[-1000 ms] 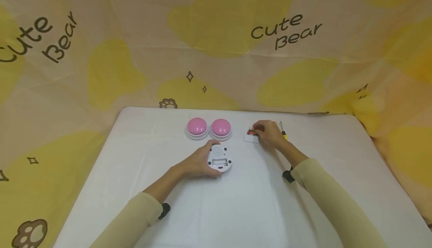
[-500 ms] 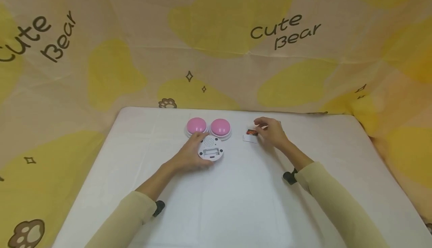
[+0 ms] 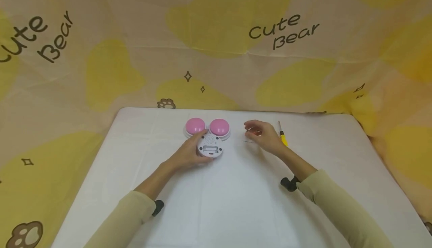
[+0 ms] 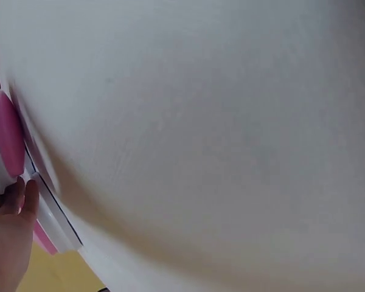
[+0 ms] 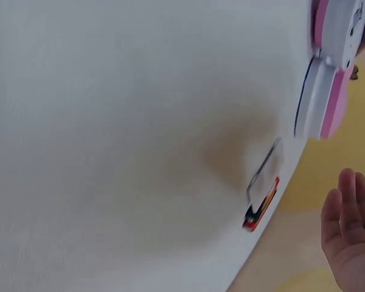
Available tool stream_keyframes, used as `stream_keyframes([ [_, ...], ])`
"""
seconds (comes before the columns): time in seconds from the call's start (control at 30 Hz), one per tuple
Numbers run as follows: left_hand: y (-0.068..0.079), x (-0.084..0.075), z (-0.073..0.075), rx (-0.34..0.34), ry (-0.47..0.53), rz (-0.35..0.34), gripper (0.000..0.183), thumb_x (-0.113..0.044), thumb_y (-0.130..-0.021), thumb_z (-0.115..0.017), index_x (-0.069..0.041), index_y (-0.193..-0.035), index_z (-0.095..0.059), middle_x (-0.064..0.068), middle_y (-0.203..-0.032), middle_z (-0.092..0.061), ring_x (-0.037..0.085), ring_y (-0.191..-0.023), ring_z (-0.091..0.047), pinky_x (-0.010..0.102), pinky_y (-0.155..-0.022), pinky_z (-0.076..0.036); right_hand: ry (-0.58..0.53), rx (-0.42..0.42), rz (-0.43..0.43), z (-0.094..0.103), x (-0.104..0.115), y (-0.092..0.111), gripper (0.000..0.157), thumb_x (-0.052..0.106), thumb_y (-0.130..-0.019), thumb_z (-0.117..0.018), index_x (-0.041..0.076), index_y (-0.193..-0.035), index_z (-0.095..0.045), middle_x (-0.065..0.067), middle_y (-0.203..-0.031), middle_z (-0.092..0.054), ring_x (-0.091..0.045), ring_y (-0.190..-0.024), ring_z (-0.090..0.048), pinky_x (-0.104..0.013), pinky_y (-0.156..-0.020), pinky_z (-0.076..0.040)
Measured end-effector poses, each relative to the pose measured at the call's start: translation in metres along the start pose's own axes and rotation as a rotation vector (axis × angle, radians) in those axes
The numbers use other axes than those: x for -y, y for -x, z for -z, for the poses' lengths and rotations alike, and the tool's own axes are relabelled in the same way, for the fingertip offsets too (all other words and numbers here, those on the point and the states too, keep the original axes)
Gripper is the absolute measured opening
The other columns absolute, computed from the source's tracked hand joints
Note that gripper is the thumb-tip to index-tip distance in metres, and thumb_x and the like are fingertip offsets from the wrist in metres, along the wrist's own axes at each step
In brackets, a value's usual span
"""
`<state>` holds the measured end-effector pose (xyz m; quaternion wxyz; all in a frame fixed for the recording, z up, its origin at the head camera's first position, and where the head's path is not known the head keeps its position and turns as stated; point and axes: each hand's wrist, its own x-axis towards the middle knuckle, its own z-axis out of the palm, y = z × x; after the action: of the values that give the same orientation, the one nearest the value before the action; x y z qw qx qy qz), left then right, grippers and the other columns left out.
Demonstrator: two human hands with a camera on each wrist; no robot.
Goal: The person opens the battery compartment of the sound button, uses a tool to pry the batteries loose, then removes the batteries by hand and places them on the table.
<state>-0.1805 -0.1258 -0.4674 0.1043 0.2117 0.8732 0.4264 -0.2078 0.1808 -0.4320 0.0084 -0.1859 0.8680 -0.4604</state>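
Observation:
My left hand [image 3: 187,154] grips a round white push button [image 3: 210,147] turned underside up. Its speaker holes and open battery slot face me, and the slot shows no battery. In the left wrist view its pink dome [image 4: 9,134] faces the table, with my left hand [image 4: 9,243] at its rim. My right hand [image 3: 266,137] hovers over red-and-black batteries [image 3: 255,132], partly hidden by its fingers. In the right wrist view the batteries [image 5: 261,208] lie on the table, apart from the loosely bent fingers of my right hand [image 5: 353,237]. A thin white cover [image 5: 263,165] lies beside them.
Two pink-domed buttons, a left one [image 3: 195,126] and a right one [image 3: 219,127], stand side by side just behind the held button. A screwdriver [image 3: 282,135] with a yellow-and-black handle lies right of my right hand. A printed cloth [image 3: 216,53] hangs behind the white table [image 3: 229,210].
My left hand has carried the upturned button left and back, close to the pink-domed buttons. My right hand lifted off the batteries and shifted left over them, uncovering the screwdriver.

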Motion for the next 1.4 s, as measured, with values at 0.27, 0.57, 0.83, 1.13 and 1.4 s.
stream_keyframes([
  [0.27,0.002,-0.005,0.006,0.007,-0.054,0.027,0.102,-0.027,-0.074,-0.088,-0.013,-0.156,-0.029,0.008,-0.158,-0.034,0.027,-0.141,-0.037,0.047,-0.114,-0.029,-0.056,0.068,-0.009,-0.009,0.015,0.012,0.034,0.005,-0.091,-0.069,0.000,-0.125,-0.064,-0.021,-0.115,-0.068,-0.026,-0.098,-0.067,-0.045,-0.089,-0.053],
  [0.57,0.002,-0.012,0.013,-0.069,-0.104,0.002,0.094,-0.038,-0.078,-0.084,-0.009,-0.153,-0.035,0.009,-0.153,-0.042,0.027,-0.137,-0.043,0.048,-0.112,-0.033,-0.088,0.094,-0.020,-0.012,0.013,0.027,0.036,0.006,-0.092,-0.069,-0.004,-0.126,-0.062,-0.021,-0.113,-0.068,-0.027,-0.100,-0.066,-0.044,-0.090,-0.053],
  [0.83,-0.007,-0.007,0.029,-0.216,-0.082,-0.001,0.066,-0.024,-0.095,-0.067,-0.008,-0.151,-0.037,0.011,-0.153,-0.042,0.028,-0.143,-0.036,0.047,-0.114,-0.030,-0.147,0.117,-0.020,-0.019,0.014,0.034,0.034,0.003,-0.091,-0.069,-0.004,-0.124,-0.062,-0.021,-0.112,-0.068,-0.028,-0.100,-0.066,-0.046,-0.091,-0.052],
  [1.13,-0.019,0.020,0.043,-0.227,-0.051,0.150,0.080,-0.025,-0.095,-0.069,-0.008,-0.158,-0.023,0.013,-0.161,-0.027,0.031,-0.149,-0.022,0.047,-0.118,-0.021,-0.169,0.192,-0.056,-0.029,0.041,0.038,0.034,-0.002,-0.092,-0.065,-0.007,-0.125,-0.061,-0.026,-0.114,-0.066,-0.036,-0.102,-0.064,-0.052,-0.092,-0.050],
  [1.4,-0.021,0.032,0.045,-0.152,-0.014,0.196,0.094,-0.022,-0.088,-0.076,-0.009,-0.159,-0.016,0.012,-0.163,-0.021,0.030,-0.150,-0.017,0.047,-0.119,-0.016,-0.178,0.216,-0.020,-0.035,0.050,0.041,0.032,-0.005,-0.091,-0.064,-0.008,-0.123,-0.061,-0.027,-0.110,-0.067,-0.037,-0.099,-0.064,-0.047,-0.089,-0.052],
])
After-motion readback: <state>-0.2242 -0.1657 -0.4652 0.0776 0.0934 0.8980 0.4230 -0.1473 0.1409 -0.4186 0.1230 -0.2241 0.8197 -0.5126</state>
